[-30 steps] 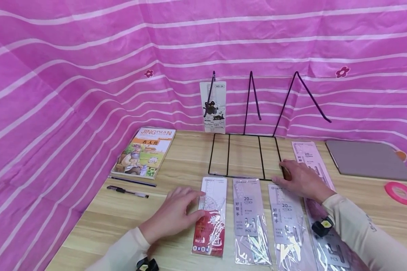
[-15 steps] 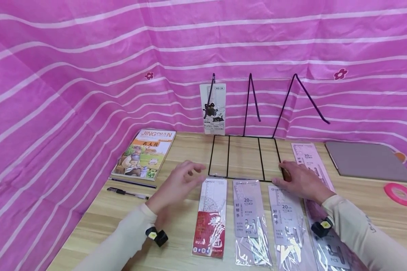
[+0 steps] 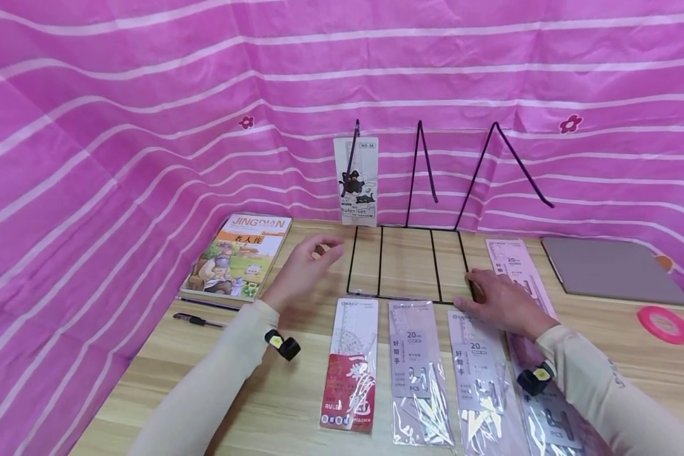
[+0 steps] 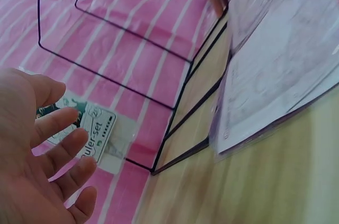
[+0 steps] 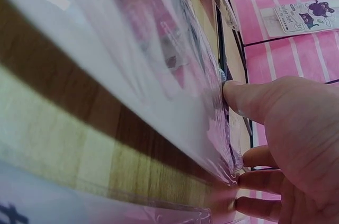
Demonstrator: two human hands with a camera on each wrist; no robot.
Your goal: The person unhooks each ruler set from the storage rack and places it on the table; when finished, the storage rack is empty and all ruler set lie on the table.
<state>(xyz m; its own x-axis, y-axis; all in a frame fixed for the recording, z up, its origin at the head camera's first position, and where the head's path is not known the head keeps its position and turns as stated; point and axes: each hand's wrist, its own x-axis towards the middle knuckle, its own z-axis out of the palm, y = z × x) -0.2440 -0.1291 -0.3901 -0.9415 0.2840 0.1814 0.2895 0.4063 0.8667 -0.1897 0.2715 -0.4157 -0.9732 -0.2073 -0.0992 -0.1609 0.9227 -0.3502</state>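
Observation:
My left hand [image 3: 303, 269] hovers left of the black wire display rack [image 3: 380, 261], fingers loosely bent around nothing. In the left wrist view, a ruler set [image 4: 98, 134] with a cat picture shows behind the left fingers. This ruler set hangs on the rack's left hook. With thumb and fingers, my right hand [image 3: 503, 301] holds the right front corner of the rack's base. The right thumb [image 5: 246, 97] lies against the wire. Nearest the viewer lie a red and white ruler pack [image 3: 349, 367] and a pink ruler pack [image 3: 417, 373], side by side, with another pink ruler pack [image 3: 481, 380].
Further pink packs [image 3: 513, 259] lie under and beside the right arm. A book [image 3: 236, 256] and a pen [image 3: 198, 320] are at the left. A grey flat slab [image 3: 612, 269] and a pink tape roll [image 3: 664, 325] lie right. Striped pink cloth [image 3: 177, 126] hangs behind.
My left hand has lifted off the red and white ruler pack and moved up and away toward the rack's left side. The right hand stays at the rack's corner.

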